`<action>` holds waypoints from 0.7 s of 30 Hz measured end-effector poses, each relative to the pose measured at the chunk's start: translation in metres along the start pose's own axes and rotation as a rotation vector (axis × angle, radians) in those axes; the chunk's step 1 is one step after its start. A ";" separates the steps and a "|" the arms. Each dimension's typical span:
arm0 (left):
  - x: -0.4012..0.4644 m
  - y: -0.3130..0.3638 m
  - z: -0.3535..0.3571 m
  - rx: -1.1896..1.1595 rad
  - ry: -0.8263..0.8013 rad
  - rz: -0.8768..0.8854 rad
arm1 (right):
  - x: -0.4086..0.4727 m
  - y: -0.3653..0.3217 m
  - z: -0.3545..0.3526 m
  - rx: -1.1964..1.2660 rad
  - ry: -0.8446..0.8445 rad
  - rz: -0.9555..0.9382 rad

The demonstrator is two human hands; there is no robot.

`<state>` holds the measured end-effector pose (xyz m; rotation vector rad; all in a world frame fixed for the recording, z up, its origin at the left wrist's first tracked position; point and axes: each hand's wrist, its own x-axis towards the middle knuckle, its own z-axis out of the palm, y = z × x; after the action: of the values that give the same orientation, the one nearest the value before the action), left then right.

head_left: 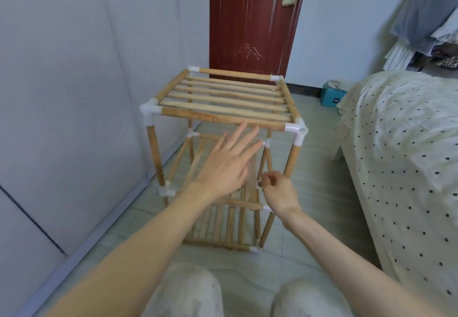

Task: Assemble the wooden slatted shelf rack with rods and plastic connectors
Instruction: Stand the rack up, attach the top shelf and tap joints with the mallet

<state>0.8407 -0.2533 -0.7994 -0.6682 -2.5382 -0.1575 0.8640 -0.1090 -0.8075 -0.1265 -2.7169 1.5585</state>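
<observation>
Shelf rack (224, 108) upright on pale tiled floor (309, 193); bed (401, 155) beside

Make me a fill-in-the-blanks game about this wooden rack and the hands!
1. The left hand has its fingers spread ____.
2. The plastic connectors at the corners of the rack are coloured ____.
3. The bed cover to the right of the rack is patterned with black ____.
4. Behind the rack stands a dark red ____.

Missing words: open; white; dots; door
</observation>
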 end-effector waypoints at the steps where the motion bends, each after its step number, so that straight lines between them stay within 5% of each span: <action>1: -0.018 -0.007 0.000 -0.077 -0.040 -0.036 | 0.002 0.001 0.008 -0.051 -0.086 0.000; 8: -0.191 -0.066 0.041 -0.320 -0.096 -0.549 | -0.010 0.017 0.152 -0.321 -0.681 -0.007; 15: -0.353 -0.086 0.137 -0.322 -0.774 -1.188 | -0.024 0.125 0.292 -0.673 -1.063 -0.045; 21: -0.420 -0.091 0.182 -0.249 -0.969 -1.413 | -0.027 0.212 0.330 -0.994 -1.238 -0.123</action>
<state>1.0309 -0.4709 -1.1660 1.4455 -3.3701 -0.7549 0.8899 -0.2884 -1.1563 1.3723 -3.8835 -0.0782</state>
